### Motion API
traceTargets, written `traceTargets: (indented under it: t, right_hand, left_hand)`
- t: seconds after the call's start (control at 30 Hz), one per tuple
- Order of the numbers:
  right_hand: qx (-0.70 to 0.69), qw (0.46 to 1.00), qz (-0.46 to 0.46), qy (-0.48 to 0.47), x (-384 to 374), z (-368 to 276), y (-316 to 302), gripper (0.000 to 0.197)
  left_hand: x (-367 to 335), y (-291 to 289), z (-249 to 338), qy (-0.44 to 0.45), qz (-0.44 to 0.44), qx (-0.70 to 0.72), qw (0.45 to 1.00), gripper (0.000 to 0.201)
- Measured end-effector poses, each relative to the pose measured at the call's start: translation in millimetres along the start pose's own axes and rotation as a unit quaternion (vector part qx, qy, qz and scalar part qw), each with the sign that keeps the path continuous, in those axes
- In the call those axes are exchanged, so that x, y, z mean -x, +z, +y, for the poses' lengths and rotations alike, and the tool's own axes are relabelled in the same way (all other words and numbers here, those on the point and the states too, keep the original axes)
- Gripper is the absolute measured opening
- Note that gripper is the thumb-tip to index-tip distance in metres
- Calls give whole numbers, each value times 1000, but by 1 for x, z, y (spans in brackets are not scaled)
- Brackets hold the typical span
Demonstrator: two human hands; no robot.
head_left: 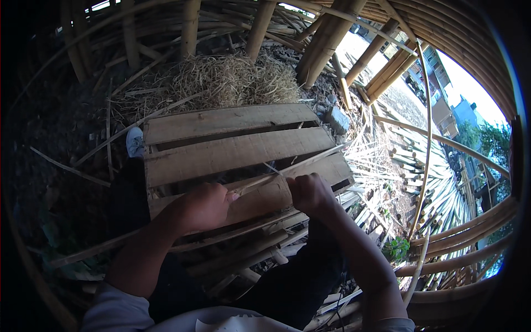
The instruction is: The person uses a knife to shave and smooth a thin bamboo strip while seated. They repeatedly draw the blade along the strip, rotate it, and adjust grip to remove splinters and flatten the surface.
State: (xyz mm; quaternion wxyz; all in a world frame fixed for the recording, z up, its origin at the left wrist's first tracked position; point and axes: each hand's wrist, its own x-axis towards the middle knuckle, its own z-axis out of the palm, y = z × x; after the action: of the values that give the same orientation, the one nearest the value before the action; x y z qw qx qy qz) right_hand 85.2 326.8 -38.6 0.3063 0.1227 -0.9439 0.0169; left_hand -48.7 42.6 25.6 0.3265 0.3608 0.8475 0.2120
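Bamboo strip point(315, 161), long and thin, slants across the wooden bench point(232, 152), with its near stretch at the left hand point(207, 206); those fingers are curled tight on it, thumb pressed forward. From there it passes between the fists, runs just beyond the right hand point(310, 193) and reaches the bench's right side. That right hand is clenched, knuckles up; a short sliver point(272, 169) slants up beside it, but from here I can't tell what the fingers enclose. A broad brown piece point(257, 202) with a rounded end fills the gap between the fists, just below the strip.

The person's dark trousers point(301, 276) crowd the near side, with loose bamboo pieces underneath, and one pale shoe point(134, 142) shows past the bench's left edge. Gaps split the bench top, and the strip crosses them. Off to the right, a small green plant point(397, 249) grows near the curved rails point(464, 260).

Beyond the bench sit a heap of straw point(232, 83) and a grey block point(337, 119). Thick bamboo posts point(326, 47) rise behind, cut poles point(442, 171) lie stacked in sunlight, and trees point(492, 141) stand farthest out.
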Motion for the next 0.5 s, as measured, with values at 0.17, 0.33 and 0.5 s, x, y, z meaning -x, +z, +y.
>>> traceTargets:
  t: [0.17, 0.33, 0.5]
  right_hand:
    - [90, 989, 4, 121, -3, 25, 9, 45]
    - [69, 972, -94, 205, 0, 34, -1, 45]
    - [-4, 989, -95, 112, -11, -9, -5, 45]
  left_hand:
    - [-4, 1, 1, 4, -9, 7, 1000, 51]
    - [-4, -1, -2, -6, -18, 17, 1000, 49]
    - [-1, -7, -2, 0, 7, 36, 999, 50]
